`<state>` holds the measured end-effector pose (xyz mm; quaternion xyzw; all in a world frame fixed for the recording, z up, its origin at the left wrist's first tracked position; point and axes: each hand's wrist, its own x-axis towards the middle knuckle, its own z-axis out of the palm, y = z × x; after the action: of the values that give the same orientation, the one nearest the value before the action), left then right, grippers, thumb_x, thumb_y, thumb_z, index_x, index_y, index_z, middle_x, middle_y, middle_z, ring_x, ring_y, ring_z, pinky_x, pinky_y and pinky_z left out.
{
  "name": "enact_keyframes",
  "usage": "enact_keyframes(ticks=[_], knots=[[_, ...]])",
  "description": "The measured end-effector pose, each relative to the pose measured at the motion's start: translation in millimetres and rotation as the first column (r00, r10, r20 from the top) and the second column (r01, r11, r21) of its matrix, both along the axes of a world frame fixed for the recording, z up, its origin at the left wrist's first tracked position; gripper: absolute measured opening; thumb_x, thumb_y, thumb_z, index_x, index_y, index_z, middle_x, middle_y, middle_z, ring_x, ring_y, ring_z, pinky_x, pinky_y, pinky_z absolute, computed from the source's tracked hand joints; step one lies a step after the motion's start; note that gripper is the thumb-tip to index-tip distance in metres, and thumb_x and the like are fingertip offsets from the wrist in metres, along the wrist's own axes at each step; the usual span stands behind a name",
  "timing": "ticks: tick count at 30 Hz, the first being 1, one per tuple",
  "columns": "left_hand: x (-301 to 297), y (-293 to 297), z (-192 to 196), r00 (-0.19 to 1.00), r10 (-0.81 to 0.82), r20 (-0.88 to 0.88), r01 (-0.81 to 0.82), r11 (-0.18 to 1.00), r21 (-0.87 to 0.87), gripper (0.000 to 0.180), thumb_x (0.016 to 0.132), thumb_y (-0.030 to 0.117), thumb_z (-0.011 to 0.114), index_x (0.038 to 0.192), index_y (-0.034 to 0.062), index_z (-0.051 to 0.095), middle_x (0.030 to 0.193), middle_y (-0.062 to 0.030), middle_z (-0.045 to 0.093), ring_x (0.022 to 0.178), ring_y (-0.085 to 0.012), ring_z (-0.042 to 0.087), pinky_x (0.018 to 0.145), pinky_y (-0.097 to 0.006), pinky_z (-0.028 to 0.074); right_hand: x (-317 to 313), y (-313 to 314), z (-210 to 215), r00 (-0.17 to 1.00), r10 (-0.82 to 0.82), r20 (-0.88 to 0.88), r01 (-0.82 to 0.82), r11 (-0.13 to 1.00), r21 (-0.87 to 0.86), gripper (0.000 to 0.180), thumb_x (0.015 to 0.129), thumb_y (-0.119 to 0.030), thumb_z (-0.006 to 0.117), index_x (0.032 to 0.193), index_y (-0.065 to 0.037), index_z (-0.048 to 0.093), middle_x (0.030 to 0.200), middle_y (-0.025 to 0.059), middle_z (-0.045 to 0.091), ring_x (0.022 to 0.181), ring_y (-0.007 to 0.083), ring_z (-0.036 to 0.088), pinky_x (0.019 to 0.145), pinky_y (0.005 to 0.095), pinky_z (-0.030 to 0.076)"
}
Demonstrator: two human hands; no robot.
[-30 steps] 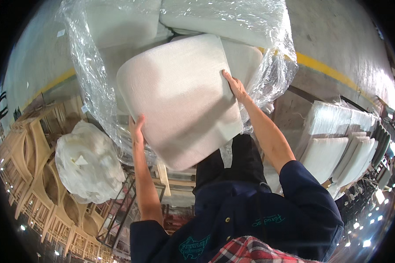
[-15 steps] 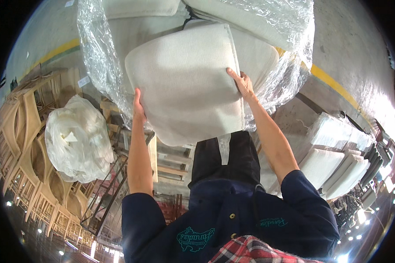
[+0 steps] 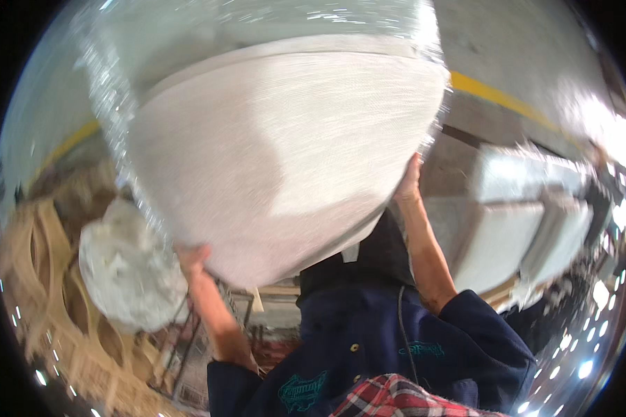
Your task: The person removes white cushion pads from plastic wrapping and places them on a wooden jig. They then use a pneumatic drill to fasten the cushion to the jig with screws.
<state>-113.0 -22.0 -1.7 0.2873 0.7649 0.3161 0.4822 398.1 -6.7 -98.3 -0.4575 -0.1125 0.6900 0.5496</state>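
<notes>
A light beige fabric seat cushion (image 3: pixel 327 139), large and rounded at its corners, is up close in front of me, tilted. My left hand (image 3: pixel 193 257) grips its lower left edge, thumb on the near face and the other fingers mostly hidden. On the right edge my right hand (image 3: pixel 410 179) holds it, with its fingers partly out of sight behind. Clear plastic wrap (image 3: pixel 111 104) shows along the cushion's left side and beyond its far edge. Some motion blur softens the picture.
To my left lie a bundle of whitish plastic (image 3: pixel 129 267) and curved wooden chair parts (image 3: pixel 49 243). Stacked cushions (image 3: pixel 501 243), partly covered in plastic, stand on the right. A yellow line (image 3: pixel 494 94) crosses the grey floor.
The cushion has come up closer and now hides the other cushions in the plastic. My left hand has moved down and left; my right hand has shifted slightly right and lower.
</notes>
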Motion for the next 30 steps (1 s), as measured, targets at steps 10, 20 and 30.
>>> enact_keyframes(ticks=[10,20,30], knots=[[195.8,129.1,187.1,0.982,-0.169,-0.079,0.179,0.973,0.146,0.103,0.069,0.058,0.076,0.151,0.0029,0.046,0.136,-0.0261,0.056,0.119,-0.0430,0.059,0.100,-0.054,0.046,107.0,-26.9,230.7,0.882,-0.234,0.409,0.322,0.932,-0.163,0.106,0.094,-0.078,0.038,0.161,0.004,0.021,0.158,0.0382,0.027,0.146,0.0491,0.031,0.114,0.0630,0.031],[547.9,101.2,360.4,0.390,-0.896,-0.214,0.849,0.259,0.460,0.106,0.064,0.052,0.074,0.148,-0.0053,0.047,0.127,-0.0316,0.060,0.112,-0.0445,0.062,0.101,-0.053,0.046,239.0,-180.7,237.8,0.665,-0.703,0.250,0.718,0.695,0.043,0.124,0.084,-0.092,0.033,0.163,0.000,0.006,0.159,0.0422,0.009,0.146,0.0617,0.020,0.102,0.0761,0.039],[757.1,28.0,371.6,0.008,-0.892,-0.452,0.909,-0.182,0.376,0.112,0.067,0.057,0.078,0.142,-0.0181,0.044,0.107,-0.0410,0.062,0.085,-0.0459,0.071,0.075,-0.047,0.059,300.8,-241.6,196.9,0.529,-0.849,-0.003,0.847,0.528,0.063,0.119,0.084,-0.092,0.030,0.165,-0.008,0.008,0.163,0.0340,0.014,0.150,0.0529,0.021,0.108,0.0704,0.040]])
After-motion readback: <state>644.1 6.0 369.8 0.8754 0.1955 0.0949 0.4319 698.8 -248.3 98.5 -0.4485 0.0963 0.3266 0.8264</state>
